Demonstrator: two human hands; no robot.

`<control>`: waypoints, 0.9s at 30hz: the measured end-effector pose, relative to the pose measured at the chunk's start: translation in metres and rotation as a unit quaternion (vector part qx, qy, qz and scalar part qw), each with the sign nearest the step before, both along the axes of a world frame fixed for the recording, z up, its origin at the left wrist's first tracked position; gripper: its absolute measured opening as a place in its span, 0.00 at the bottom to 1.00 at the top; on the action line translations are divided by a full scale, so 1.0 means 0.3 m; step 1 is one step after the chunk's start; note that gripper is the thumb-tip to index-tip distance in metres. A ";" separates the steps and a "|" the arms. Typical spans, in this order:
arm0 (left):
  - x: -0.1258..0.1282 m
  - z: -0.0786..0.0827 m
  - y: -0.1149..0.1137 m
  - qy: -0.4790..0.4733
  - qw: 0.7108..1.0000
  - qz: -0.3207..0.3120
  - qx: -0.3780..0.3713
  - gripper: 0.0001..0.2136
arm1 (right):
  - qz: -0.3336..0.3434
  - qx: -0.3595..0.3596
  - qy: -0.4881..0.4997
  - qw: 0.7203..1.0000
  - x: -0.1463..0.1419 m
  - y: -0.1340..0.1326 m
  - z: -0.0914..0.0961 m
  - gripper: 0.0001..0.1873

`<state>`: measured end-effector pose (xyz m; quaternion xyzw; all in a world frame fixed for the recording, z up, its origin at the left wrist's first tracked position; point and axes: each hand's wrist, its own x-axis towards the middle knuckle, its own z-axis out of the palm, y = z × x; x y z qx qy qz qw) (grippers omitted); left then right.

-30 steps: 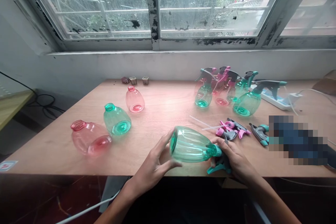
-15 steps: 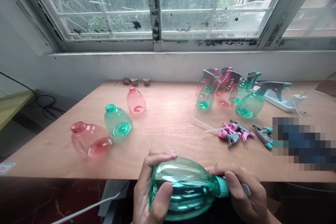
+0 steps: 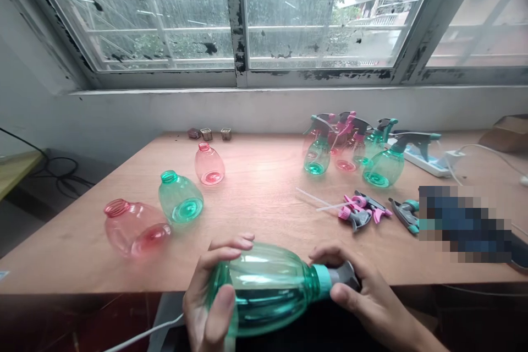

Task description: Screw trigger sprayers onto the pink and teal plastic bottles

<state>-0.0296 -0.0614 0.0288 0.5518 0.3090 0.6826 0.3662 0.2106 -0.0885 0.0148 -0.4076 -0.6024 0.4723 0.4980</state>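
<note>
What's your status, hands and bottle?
Left hand around green bottle near its base. Right hand at its sprayer. Bottle held sideways. Loose sprayers beyond, apart from hands.

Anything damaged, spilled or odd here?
The window frame looks damaged: its paint seems flaked, with dark patches. A pixelated block at the right of the table hides what lies there. No spill shows; the held green bottle looks intact.

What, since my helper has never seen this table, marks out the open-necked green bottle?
Find the wooden table below the window. Along its left side sit three open-necked bottles. The middle one, the green bottle, stands out by colour: its neighbours are pink bottles.
</note>
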 end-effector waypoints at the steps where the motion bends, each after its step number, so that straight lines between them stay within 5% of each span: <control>1: 0.004 -0.014 0.017 -0.028 0.999 0.012 -0.010 0.09 | -0.012 0.007 -0.003 1.000 0.014 0.007 0.000 0.16; 7: 0.036 -0.138 0.046 0.007 1.000 0.012 0.005 0.17 | -0.162 0.125 -0.020 0.979 0.119 0.069 0.118 0.07; 9: 0.045 -0.223 0.016 0.072 0.993 -0.005 0.095 0.25 | -0.276 0.192 -0.082 0.938 0.172 0.114 0.202 0.08; 12: 0.074 -0.367 -0.030 0.188 0.958 -0.161 0.143 0.12 | -0.393 0.276 -0.173 0.860 0.261 0.203 0.314 0.10; 13: 0.091 -0.410 -0.037 0.233 0.939 -0.222 0.121 0.11 | -0.417 0.289 -0.210 0.835 0.290 0.236 0.339 0.10; 14: 0.111 -0.447 -0.039 0.339 0.868 -0.359 0.047 0.16 | -0.437 0.288 -0.259 0.812 0.318 0.271 0.354 0.11; 15: 0.133 -0.478 -0.035 0.378 0.837 -0.395 0.011 0.21 | -0.446 0.284 -0.314 0.788 0.345 0.305 0.362 0.11; 17: 0.174 -0.525 -0.015 0.423 0.808 -0.409 -0.047 0.26 | -0.447 0.270 -0.398 0.754 0.396 0.372 0.355 0.11; 21: 0.216 -0.576 0.036 0.486 0.773 -0.346 -0.216 0.20 | -0.462 0.207 -0.508 0.697 0.470 0.479 0.304 0.18; 25: 0.214 -0.583 0.089 0.483 0.721 -0.391 -0.305 0.19 | -0.476 0.176 -0.527 0.682 0.491 0.548 0.265 0.20; 27: 0.209 -0.566 0.122 0.450 0.719 -0.423 -0.319 0.20 | -0.473 0.166 -0.534 0.682 0.487 0.574 0.255 0.22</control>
